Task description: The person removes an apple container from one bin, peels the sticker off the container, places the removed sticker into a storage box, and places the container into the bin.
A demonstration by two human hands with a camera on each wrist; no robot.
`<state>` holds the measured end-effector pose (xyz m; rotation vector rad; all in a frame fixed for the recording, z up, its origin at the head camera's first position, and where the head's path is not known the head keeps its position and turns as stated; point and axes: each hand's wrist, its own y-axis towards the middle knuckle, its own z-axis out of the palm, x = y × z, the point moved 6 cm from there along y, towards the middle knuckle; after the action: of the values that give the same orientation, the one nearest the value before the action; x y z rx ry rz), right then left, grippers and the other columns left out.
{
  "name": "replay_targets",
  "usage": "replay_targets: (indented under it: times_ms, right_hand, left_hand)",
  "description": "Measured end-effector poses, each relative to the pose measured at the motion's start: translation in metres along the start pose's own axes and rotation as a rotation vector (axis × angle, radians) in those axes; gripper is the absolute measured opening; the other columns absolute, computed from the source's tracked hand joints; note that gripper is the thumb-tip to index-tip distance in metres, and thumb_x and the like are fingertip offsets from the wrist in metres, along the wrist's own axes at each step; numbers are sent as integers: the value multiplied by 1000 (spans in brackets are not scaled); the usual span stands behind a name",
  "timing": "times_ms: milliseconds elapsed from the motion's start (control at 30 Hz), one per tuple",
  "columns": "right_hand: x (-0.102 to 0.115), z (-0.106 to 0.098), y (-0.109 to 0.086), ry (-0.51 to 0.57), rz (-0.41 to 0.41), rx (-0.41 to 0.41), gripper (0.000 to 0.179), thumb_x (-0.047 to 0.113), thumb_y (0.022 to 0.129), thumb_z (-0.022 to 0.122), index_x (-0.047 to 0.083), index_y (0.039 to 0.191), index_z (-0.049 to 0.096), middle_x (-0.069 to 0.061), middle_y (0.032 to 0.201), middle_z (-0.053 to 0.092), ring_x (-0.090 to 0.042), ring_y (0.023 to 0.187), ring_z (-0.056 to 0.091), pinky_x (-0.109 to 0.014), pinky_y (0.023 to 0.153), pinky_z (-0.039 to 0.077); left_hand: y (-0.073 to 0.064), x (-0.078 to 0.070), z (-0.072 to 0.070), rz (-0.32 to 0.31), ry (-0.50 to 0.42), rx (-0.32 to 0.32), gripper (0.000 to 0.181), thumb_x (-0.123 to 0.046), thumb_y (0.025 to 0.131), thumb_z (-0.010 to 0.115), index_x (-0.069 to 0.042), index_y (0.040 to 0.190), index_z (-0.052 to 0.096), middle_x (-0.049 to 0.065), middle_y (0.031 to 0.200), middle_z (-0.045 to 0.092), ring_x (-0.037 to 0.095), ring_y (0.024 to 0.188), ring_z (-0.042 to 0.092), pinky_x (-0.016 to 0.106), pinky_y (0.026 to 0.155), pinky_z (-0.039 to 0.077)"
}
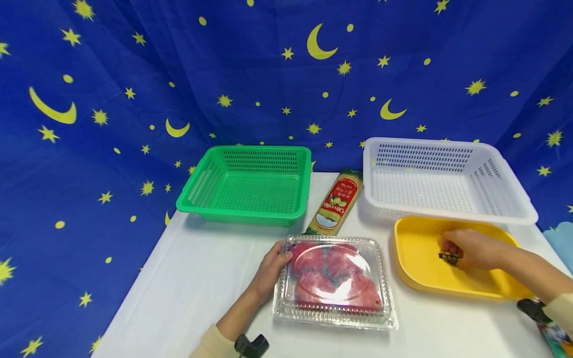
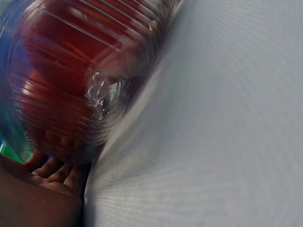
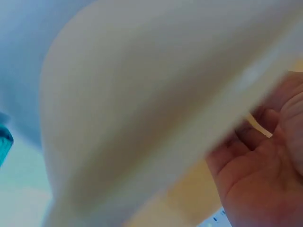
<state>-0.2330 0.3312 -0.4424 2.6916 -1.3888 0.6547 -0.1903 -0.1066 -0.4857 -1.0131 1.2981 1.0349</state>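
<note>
A clear plastic clamshell box (image 1: 333, 283) with several red, rounded pieces inside lies on the white cloth. My left hand (image 1: 270, 271) grips its upper left edge, thumb at the rim. In the left wrist view, the fingers (image 2: 56, 171) reach under the ribbed side of the box. My right hand (image 1: 479, 248) is down inside the yellow tray (image 1: 416, 281), its fingers curled. Beside those fingers shows a small dark label (image 1: 449, 258) with light lettering; I cannot tell whether they pinch it. The blurred tray wall (image 3: 142, 118) fills much of the right wrist view.
Behind stand a green slotted basket (image 1: 243, 216) and, to its right, a white slotted basket (image 1: 447, 211). Between them lies a bottle (image 1: 337, 201) with a red label. A colourful packet (image 1: 557, 333) sits at the lower right. A blue star-patterned curtain (image 1: 268, 74) hangs behind.
</note>
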Motion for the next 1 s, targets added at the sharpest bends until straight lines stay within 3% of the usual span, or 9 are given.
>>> replay_targets:
  times_ms: [67,200,367,500,700,867,1000]
  right_hand:
    - [0,-2,-1,-6,-20,-28,39,-8,59,75,12,85,53,7,73,44,-6,66,41,-23,57,34]
    - [0,-6,-4,-21,-12,-101,27,-3,72,76,13,85,58,10,74,49,-2,66,43,-23,57,41]
    - [4,-13,-5,-5,119,-143,10,19,88,71,14,87,62,11,71,52,-2,62,45,-24,56,42]
    - [15,-22,-6,-13,177,-202,19,34,94,63,16,88,65,9,72,54,-6,62,47,-25,56,42]
    - [32,-36,-16,-74,183,-330,24,40,91,65,17,95,69,9,84,62,-12,76,57,-35,68,53]
    - [47,-41,-22,-103,148,-446,26,38,88,70,14,99,69,3,90,66,-20,83,63,-44,70,52]
    - [54,-37,-27,-100,167,-466,33,39,87,70,11,103,67,-7,99,66,-31,90,62,-53,75,47]
  left_hand:
    - [0,0,0,-5,0,-6,42,-25,96,47,-4,133,49,15,125,55,22,112,51,33,93,42]
    - [0,2,2,-33,-19,10,44,-25,96,48,-4,134,48,15,124,55,22,110,53,34,91,44]
    - [0,2,0,-57,-17,16,45,-26,95,50,-4,135,48,14,126,55,23,113,51,36,93,42]
    - [0,-1,-3,-72,30,13,48,-28,95,51,-5,136,47,14,131,52,26,121,47,41,101,36]
    - [2,-6,-5,-103,146,7,55,-33,94,54,-3,139,43,15,135,51,30,126,45,47,105,32]
    - [0,-11,-8,-94,290,-8,57,-38,95,54,-5,140,43,15,133,53,30,122,49,48,101,37]
    - [-2,-18,-12,-65,434,-29,57,-44,94,56,-11,139,46,14,130,56,30,115,55,47,94,44]
